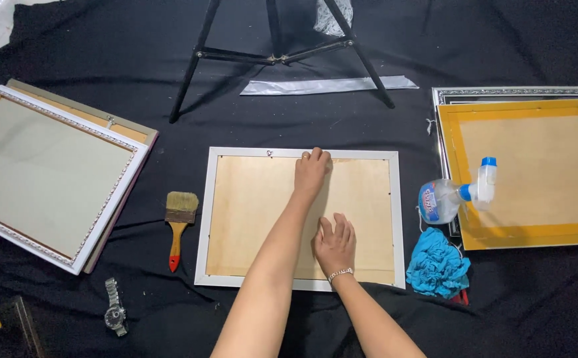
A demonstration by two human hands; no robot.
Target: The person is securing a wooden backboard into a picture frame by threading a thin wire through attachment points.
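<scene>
- Far left, a white-edged picture frame with a beaded inner border and a pale grey-green panel (pixel 47 174) lay at an angle on the black cloth (pixel 501 53), stacked on a tan-backed frame that showed along its upper edge.
- Below it, near the bottom edge, a silver metal wristwatch (pixel 114 308) lay on the cloth.
- Just right of those, a flat paintbrush with pale bristles and a wooden handle tipped red (pixel 179 225) lay bristles up, just beside the centre frame but apart from it.
- Centre: a silver-white rectangular picture frame lying face down, its light brown backing board upward (pixel 256 212). Both hands were on the board.
- Left hand (pixel 311 171) reached to the top edge of the backing, near the small hanger; fingers curled and held together, tips at the frame's upper rail. Whether it pinched anything could not be told.
- Right hand (pixel 334 242) lay flat, palm down, on the lower part of the board, fingers close together and extended; a thin bracelet at the wrist.
- Behind, black tripod legs (pixel 275 56) stood on the cloth, with a strip of silver tape (pixel 328 85) beside them.
- Right of the frame, a crumpled bright blue cloth (pixel 437 264), and above it a clear plastic spray bottle with a blue-and-white nozzle (pixel 454 197) on its side.
- Far right, a yellow-bordered backing board (pixel 534 172) sat on an ornate silver frame.
</scene>
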